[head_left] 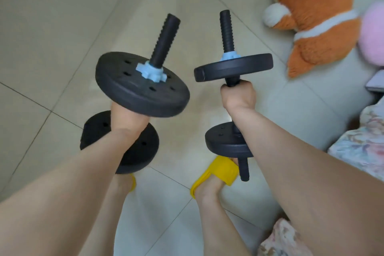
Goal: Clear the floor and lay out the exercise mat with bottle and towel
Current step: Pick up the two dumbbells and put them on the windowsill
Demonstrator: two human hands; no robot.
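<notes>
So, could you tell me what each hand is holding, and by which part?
Left hand grips the left dumbbell by its handle between the plates; right hand grips the right dumbbell likewise.

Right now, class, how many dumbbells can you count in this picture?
2. The left dumbbell is gripped by the left hand; the right dumbbell is gripped by the right hand. Others may lie outside the view.
</notes>
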